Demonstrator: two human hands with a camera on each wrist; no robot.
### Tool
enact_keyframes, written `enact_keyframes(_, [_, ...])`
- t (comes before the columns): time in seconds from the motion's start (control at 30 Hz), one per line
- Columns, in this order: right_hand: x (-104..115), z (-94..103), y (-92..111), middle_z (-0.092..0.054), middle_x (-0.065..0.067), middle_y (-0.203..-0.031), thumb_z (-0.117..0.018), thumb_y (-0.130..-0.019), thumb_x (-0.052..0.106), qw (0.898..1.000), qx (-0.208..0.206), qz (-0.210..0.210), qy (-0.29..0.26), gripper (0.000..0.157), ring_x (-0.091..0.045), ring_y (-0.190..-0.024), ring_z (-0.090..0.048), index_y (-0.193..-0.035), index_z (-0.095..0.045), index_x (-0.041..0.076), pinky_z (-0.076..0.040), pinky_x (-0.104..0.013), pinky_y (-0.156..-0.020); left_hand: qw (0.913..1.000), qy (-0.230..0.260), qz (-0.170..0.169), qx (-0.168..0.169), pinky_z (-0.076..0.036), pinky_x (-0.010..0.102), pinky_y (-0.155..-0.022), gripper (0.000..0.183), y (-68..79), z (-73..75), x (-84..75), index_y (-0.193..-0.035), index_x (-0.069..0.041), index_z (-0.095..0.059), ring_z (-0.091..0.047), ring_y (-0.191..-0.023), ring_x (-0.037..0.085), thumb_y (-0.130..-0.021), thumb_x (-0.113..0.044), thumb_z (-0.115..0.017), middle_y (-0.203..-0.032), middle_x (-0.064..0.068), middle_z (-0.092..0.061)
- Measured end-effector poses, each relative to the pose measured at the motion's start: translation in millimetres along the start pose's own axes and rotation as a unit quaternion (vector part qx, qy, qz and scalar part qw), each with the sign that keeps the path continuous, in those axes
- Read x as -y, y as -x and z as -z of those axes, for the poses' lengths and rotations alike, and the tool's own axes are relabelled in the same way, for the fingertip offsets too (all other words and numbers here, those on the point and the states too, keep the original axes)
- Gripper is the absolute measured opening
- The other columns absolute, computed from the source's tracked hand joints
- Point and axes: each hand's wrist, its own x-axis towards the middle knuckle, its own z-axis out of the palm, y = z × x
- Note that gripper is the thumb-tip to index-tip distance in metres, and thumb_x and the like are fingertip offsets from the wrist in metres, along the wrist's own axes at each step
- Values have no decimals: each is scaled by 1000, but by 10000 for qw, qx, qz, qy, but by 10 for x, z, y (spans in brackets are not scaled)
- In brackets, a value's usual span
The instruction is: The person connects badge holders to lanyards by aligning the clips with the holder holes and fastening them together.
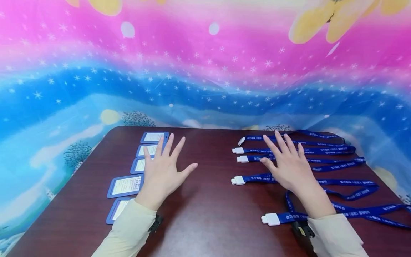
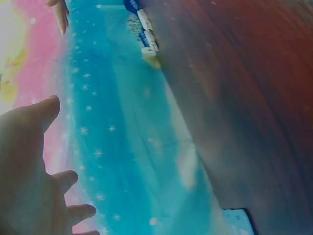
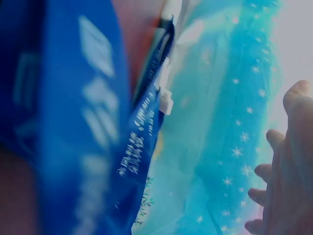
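Blue lanyards (image 1: 334, 151), five of them, stretch across the right half of the head view, long axes running left to right, loops trailing rightward. White clips (image 1: 238, 180) lead the way, pointing left, though the topmost clip tips toward lower left. Over to the left side now: five blue card holders (image 1: 126, 186) line up in a column, long sides roughly left to right, right ends angled slightly upward. And look at the left hand (image 1: 163, 169), fingers straight and spread wide, raised above the table (image 1: 212, 214) by the card holders. Right hand (image 1: 290, 167) matches it, fingers fanned, poised above the lanyards, thumb out leftward.
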Motion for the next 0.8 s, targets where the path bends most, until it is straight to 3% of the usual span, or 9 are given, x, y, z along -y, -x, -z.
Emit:
enact_keyframes(0.13, [-3,81,27,-1,-17,-165,-39,-103,52,9995,-61,169,-270,71,-43,-149,0,-161,-6,26,1,-68,-112,9997,119,-94,-176,-11,69,-112,89,25,71,-34,-159,-32,-20,-10,-150,35,-87,-72,-53,-165,7,-16])
enact_keyframes(0.37, [55,137,123,-9,-12,-165,-50,-101,48,9982,-75,467,-360,74,-42,-148,-10,-160,-11,30,-6,-66,-114,9965,56,-564,-612,-21,64,-113,82,72,155,-56,-157,-30,-28,-20,-148,31,-88,-60,-61,-162,6,-25])
enact_keyframes(0.57, [107,125,207,-18,-9,-164,-57,-97,50,9974,-198,687,-43,76,-40,-146,-21,-159,-18,32,-13,-63,-115,9939,-6,-962,-545,-22,63,-113,81,203,195,16,-156,-28,-33,-24,-147,32,-87,-58,-64,-161,6,-29])
enact_keyframes(0.8, [109,112,324,-30,-11,-160,-60,-97,45,9904,-504,1241,331,73,-39,-141,-34,-159,-23,30,-27,-64,-109,9895,-162,-1311,-585,-26,63,-111,79,370,233,166,-153,-26,-40,-33,-143,31,-86,-58,-66,-155,7,-39])
